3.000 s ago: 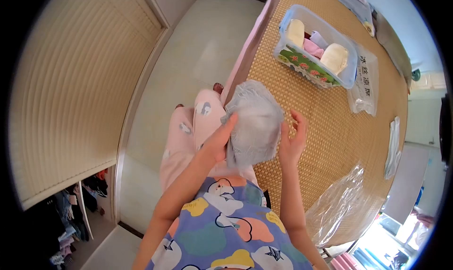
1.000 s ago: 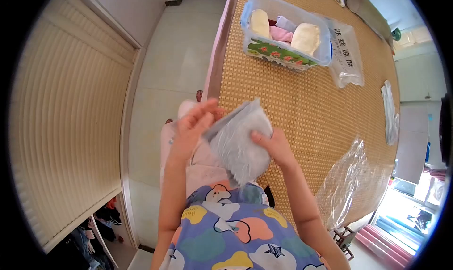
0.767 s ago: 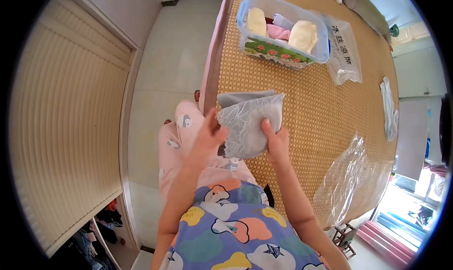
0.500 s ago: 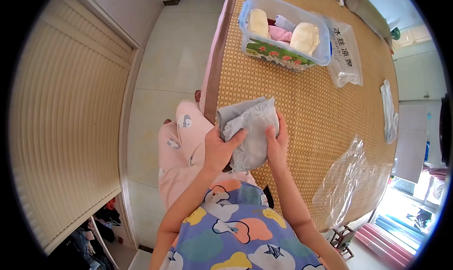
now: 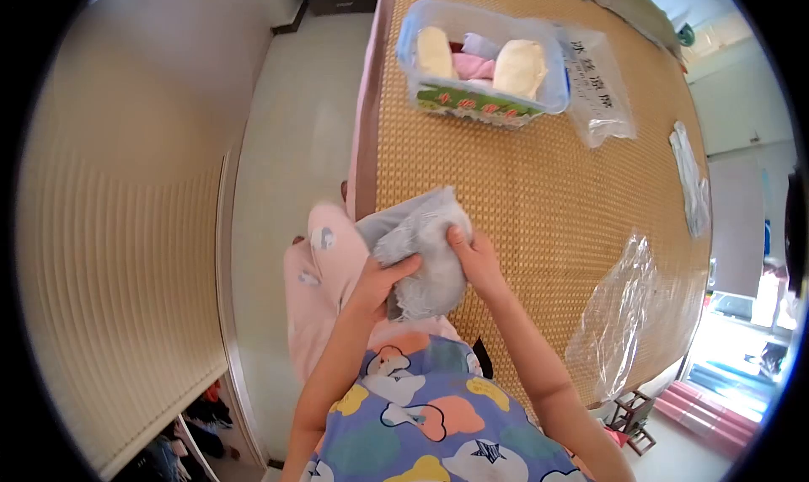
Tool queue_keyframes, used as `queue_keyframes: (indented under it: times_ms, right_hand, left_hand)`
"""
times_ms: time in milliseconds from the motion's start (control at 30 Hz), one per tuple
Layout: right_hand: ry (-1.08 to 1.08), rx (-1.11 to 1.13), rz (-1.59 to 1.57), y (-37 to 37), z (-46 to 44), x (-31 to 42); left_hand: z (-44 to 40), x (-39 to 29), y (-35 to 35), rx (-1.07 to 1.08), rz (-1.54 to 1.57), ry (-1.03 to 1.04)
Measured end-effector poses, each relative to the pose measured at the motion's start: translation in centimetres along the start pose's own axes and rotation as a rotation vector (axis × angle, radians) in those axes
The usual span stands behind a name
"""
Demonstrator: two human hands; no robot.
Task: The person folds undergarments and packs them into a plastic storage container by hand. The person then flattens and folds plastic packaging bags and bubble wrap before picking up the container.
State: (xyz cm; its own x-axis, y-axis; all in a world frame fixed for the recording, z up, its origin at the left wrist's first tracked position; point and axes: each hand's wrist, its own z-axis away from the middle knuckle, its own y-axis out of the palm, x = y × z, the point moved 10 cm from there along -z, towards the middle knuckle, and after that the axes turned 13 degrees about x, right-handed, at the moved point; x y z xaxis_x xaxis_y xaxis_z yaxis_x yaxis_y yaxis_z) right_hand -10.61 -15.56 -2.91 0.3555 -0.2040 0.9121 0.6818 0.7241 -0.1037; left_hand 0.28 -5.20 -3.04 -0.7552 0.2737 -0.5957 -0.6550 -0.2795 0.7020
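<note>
A grey lace-trimmed garment [image 5: 434,267], folded over on itself, is held between my two hands above my lap at the mat's edge. My left hand [image 5: 375,286] grips its left side, thumb on top and the other fingers mostly hidden underneath. On the opposite side, my right hand [image 5: 480,265] pinches the edge, its thumb pressing the lace. Part of the plain grey cloth sticks out at the upper left. Exactly what kind of garment it is, I cannot tell.
A clear plastic bin [image 5: 480,107] with rolled cream, pink and lilac cloths stands on the woven mat [image 5: 539,187]. Beside it lies a printed plastic bag [image 5: 602,86]. Clear plastic wrap [image 5: 619,313] is at the right, a pale folded cloth [image 5: 691,179] near the far edge.
My hands and the garment have shifted slightly left and down in view. My right thumb has moved further in over the lace. The camera view has turned a little.
</note>
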Motion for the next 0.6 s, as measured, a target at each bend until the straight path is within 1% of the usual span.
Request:
queue_keyframes:
  times_ms: [67, 167, 267, 367, 400, 500, 533, 600]
  right_hand:
    - [-0.142, 0.076, 0.277, -0.4, -1.9, 3.4]
    - [-0.369, -0.170, 0.475, -4.7, -6.4, 7.3]
    - [-0.147, -0.056, -0.229, -8.2, -14.1, 3.6]
    - [0.010, -0.073, -0.752, -9.2, -17.2, 2.9]
    - [0.004, -0.064, -0.887, -9.6, -19.3, 2.2]
    - [-0.021, -0.180, -1.031, -10.1, -20.7, 3.1]
    - [-0.084, -0.193, -1.084, -10.2, -21.4, 2.9]
    - [-0.060, -0.275, -1.170, -10.3, -21.6, 2.2]
  left_hand:
    - [-0.1, -1.1, -0.6, -0.030, 0.044, 0.045]
    - [-0.3, -1.3, -3.2, -0.013, 0.092, 0.117]
    - [0.6, -1.7, -4.3, -0.043, 0.167, 0.128]
    - [1.4, -1.4, -6.1, -0.068, 0.228, 0.158]
    - [1.5, -1.2, -6.6, -0.072, 0.252, 0.160]
    - [2.1, -1.8, -7.1, -0.115, 0.256, 0.217]
    - [2.0, -1.9, -7.0, -0.107, 0.279, 0.214]
    - [2.0, -2.1, -7.0, -0.100, 0.323, 0.214]
